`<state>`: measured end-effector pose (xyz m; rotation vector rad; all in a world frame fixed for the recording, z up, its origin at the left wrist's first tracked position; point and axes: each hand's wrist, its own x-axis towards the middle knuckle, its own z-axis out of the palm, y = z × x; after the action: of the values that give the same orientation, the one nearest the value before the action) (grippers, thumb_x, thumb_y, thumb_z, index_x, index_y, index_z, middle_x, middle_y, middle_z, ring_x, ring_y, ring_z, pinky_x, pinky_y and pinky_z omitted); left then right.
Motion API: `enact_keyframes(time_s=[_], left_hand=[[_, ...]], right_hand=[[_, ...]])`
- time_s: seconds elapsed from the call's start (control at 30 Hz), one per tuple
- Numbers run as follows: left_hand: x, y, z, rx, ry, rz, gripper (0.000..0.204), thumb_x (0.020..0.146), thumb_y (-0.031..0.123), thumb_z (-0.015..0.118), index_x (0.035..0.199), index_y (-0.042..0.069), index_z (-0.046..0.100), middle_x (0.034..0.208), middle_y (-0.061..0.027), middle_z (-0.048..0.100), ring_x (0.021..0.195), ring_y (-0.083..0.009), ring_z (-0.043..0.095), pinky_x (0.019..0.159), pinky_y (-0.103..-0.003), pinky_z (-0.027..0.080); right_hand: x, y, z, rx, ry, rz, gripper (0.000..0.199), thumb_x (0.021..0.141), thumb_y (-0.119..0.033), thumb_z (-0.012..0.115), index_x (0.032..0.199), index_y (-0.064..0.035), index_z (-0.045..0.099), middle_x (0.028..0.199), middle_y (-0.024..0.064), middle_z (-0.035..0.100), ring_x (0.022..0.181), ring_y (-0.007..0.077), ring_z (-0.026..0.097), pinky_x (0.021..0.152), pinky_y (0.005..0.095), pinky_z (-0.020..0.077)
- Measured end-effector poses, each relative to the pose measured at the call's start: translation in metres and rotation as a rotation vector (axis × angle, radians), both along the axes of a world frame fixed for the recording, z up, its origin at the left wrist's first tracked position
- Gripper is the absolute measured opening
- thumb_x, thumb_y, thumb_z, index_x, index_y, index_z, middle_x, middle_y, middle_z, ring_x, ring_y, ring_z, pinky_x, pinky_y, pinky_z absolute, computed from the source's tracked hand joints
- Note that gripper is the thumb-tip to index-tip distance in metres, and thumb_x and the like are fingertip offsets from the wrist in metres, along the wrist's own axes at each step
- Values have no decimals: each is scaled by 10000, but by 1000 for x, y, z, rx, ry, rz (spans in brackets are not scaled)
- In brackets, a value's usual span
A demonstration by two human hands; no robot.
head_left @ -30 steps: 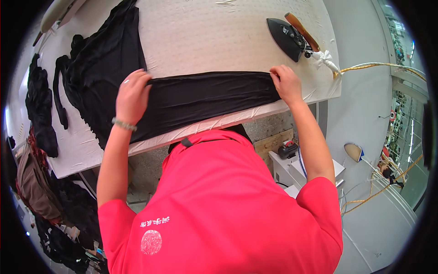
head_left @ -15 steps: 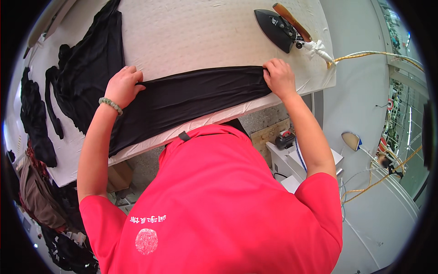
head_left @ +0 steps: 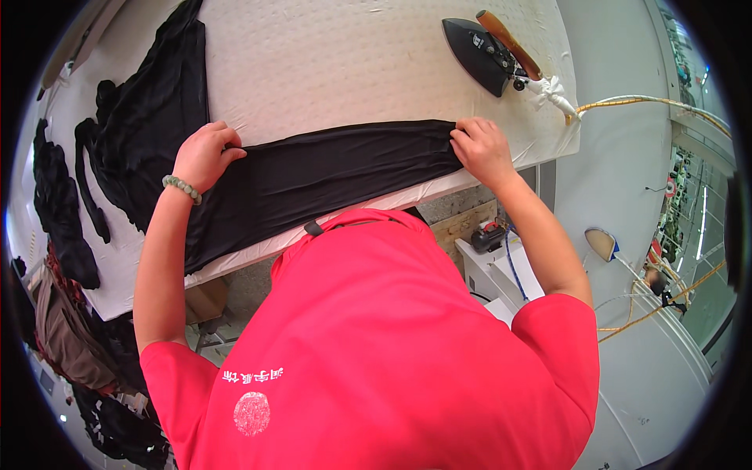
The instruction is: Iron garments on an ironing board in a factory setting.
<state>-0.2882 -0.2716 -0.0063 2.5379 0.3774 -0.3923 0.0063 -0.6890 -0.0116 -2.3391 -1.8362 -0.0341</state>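
Note:
A black garment [head_left: 154, 117] lies on the padded white ironing table [head_left: 337, 63]. One long panel of it, like a sleeve or leg [head_left: 329, 172], stretches along the near edge between my hands. My left hand [head_left: 205, 154] pinches the panel's upper edge near the garment's body. My right hand [head_left: 479, 149] grips the narrow end of the panel at the right. The cloth between them lies fairly flat, with a few long creases. Beyond my right hand, a dark steam iron [head_left: 478, 59] with a wooden handle rests on the table.
A yellow and white hose [head_left: 627, 100] runs right from the iron. More bunched black cloth [head_left: 66, 211] lies at the table's left edge. Brown and dark garments [head_left: 66, 337] hang or pile at the lower left. A second iron-shaped tool [head_left: 601, 243] stands at the right, above a grey surface.
Both hands keep their hold on the black cloth. The view has shifted slightly, and the panel's upper right edge sits a little lower in the picture.

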Motion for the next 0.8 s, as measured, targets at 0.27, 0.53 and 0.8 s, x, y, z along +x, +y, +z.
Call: enact_keyframes(time_s=[0.27, 0.53, 0.8], left_hand=[[1, 0, -1, 0, -4, 18, 162, 831, 182, 769, 867, 50, 683, 866, -93, 625, 885, -294, 630, 771, -400, 507], [-1, -5, -7, 28, -11, 83, 178, 843, 192, 765, 858, 43, 667, 868, -99, 631, 889, -303, 635, 771, -408, 511], [-6, -5, -13, 48, -49, 124, 176, 861, 208, 753, 861, 53, 670, 881, -98, 645, 912, -309, 644, 780, -417, 520]], right_hand=[[13, 16, -2, -94, 35, -177, 104, 781, -87, 728, 854, -82, 653, 942, 54, 628, 909, 277, 624, 797, 412, 494], [30, 36, -16, -44, 11, -308, 111, 781, -92, 713, 842, -88, 621, 898, 63, 614, 891, 288, 627, 784, 422, 498], [27, 39, -20, -34, 49, -301, 121, 798, -93, 719, 893, -83, 644, 931, 76, 636, 907, 291, 641, 801, 416, 508]])
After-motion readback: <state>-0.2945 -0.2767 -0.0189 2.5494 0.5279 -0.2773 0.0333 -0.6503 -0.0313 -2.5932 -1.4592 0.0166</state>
